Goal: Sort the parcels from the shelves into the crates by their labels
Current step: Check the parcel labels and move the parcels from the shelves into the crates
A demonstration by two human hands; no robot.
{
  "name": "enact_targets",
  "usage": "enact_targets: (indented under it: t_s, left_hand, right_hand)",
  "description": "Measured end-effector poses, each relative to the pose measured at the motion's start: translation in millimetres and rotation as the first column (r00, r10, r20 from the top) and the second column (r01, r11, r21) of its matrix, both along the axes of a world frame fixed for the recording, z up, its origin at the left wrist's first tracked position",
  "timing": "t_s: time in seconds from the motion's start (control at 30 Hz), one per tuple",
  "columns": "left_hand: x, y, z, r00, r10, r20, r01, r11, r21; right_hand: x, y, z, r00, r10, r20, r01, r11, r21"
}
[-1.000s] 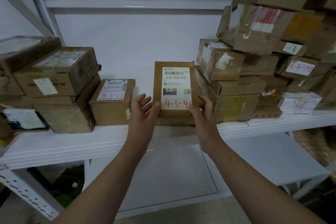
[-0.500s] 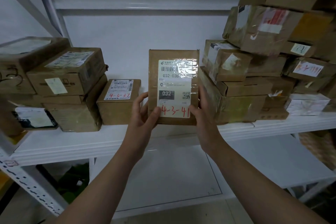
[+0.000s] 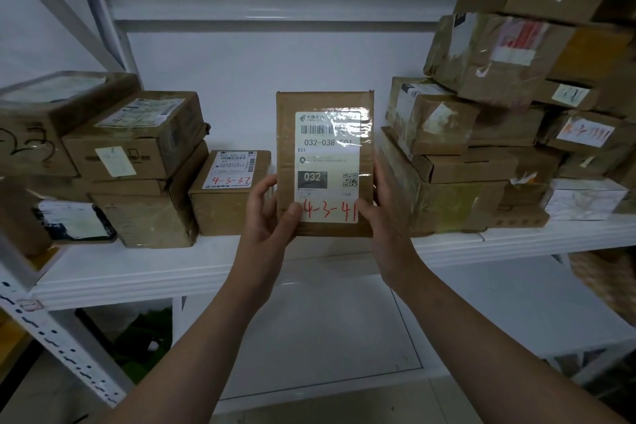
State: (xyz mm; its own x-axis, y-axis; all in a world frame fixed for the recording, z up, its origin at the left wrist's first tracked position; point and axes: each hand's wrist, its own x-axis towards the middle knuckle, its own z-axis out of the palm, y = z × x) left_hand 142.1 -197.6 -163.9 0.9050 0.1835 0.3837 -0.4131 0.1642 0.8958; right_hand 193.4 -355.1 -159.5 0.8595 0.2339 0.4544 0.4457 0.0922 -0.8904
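Standing upright between two hands, the flat brown parcel faces the camera in the gap between the boxes on the shelf. Its white label, under glossy tape, shows a barcode, the print 032-038, a dark block reading 032, a QR code and red handwriting 4-3-41 along the bottom. The left hand grips the parcel's lower left edge: the thumb lies on the front at the label's corner and the fingers curl round behind. The right hand holds the lower right edge the same way, thumb on the label's bottom corner, with the other fingers running up the side. Whether the parcel's bottom edge touches the shelf cannot be told.

Just left of it sits a small box with a label marked 4-3-37 in red. Beyond that is a left stack of taped cartons, one with 23 scrawled in black. On the other side a taller right stack of worn cartons nearly touches the parcel's edge. A lower shelf lies beneath the forearms.
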Motion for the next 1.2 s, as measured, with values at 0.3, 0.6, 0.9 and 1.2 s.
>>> enact_targets:
  t_s: [0.3,0.6,0.9,1.2]
  left_hand:
    - [-8.5,3.1,10.9,0.943,0.316,0.105,-0.333,0.887,0.321]
    - [-31.1,87.5,59.5,0.598,0.527,0.604,-0.691,-0.043,0.722]
    - [-22.3,163.4,84.1,0.715,0.462,0.525,-0.43,-0.302,0.851]
    - [-18.1,172.0,84.2,0.736,0.4,0.546,-0.488,-0.244,0.838]
  right_hand:
    - [-6.6,9.8,2.9,0.996,0.08,0.051,-0.077,0.996,-0.052]
    - [7.0,72.6,41.4,0.994,0.075,-0.08,-0.059,0.982,0.178]
    - [27.3,148.1,52.4,0.98,-0.156,-0.122,0.157,0.988,-0.005]
    - [23.0,165.4,27.9,0.929,-0.313,0.198,0.347,0.923,-0.168]
